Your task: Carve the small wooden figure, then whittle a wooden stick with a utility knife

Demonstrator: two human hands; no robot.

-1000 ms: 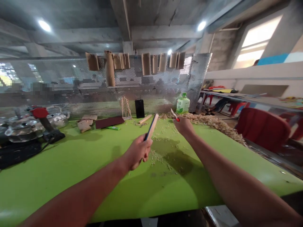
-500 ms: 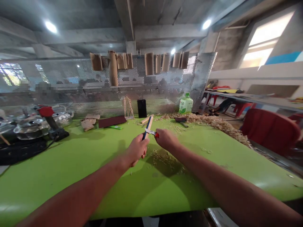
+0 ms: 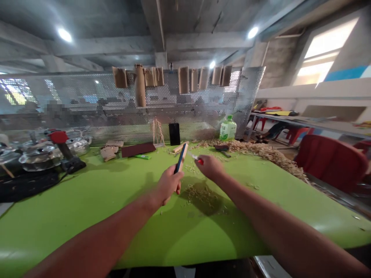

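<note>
- Head view, far left: a flat black mat (image 3: 26, 181) lies on the bright green table (image 3: 87, 231), with stacked silver metal pans (image 3: 40, 157) beside it and a red-topped tool on a black base (image 3: 59, 143) just to their right.
- Further right, near the table's back edge, lie tan wooden scraps (image 3: 108, 153), a flat dark maroon sheet (image 3: 136, 150) and a small bright green stick (image 3: 142, 156).
- Behind these, a pale twisted wooden carving (image 3: 158, 134) and a black phone (image 3: 174, 134) stand upright before a perforated metal screen (image 3: 127, 104), and curved tan strips (image 3: 183, 80) hang along its top.
- The left hand (image 3: 169, 185) is clenched around a slim wooden stick with a dark blue face (image 3: 181, 157), which tilts up from the fist above the middle of the table. Its tip is near a loose pale wooden stick (image 3: 180, 147).
- The right hand (image 3: 210, 168) grips a small knife with a red handle (image 3: 197, 157), its blade pointing left towards the held stick, close to it but not touching. Loose pale shavings (image 3: 199, 197) are scattered on the table below the hands.
- To the right, a small black-handled tool (image 3: 222, 147) rests by a long heap of pale wood shavings (image 3: 255, 150), behind which stands a green-capped plastic bottle (image 3: 227, 129).
- Far right, a red chair (image 3: 330, 164) stands beside the table.
</note>
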